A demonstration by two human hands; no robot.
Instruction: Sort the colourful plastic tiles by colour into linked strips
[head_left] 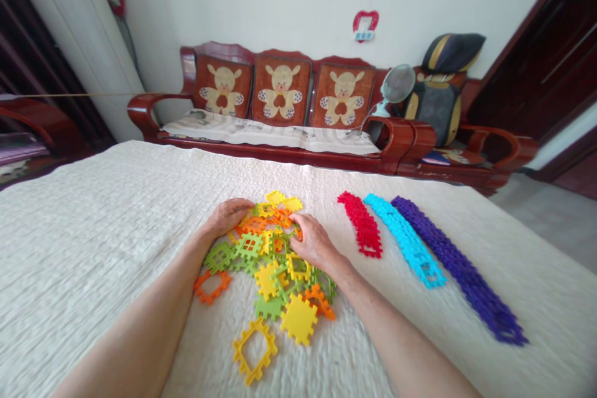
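We find the pile [267, 278] of green, yellow and orange pieces on the white cloth [116, 249], between the fingers of both hands and spreading from there towards the wearer. In our judgement, handling it well calls for low fingers and light sideways pressure, so that pieces slide flat; their toothed edges could catch and drag neighbours along. Care is also due to the orange frame [201, 291], the yellow square [299, 319] and the yellow frame [240, 351], all nearer the wearer than either hand's fingers. On pose, we note both forearms reaching forward and converging. The left hand [228, 216] lies palm down, fingers extended and slightly curved against the pile's far left edge; we cannot tell whether they grip anything. The right hand [316, 242] turns inward, thumb a little apart from the forefinger and pieces at the gap; whether any is held, we cannot tell. Right of its fingers lie the red row [362, 226], blue row [405, 239] and purple row [457, 265].
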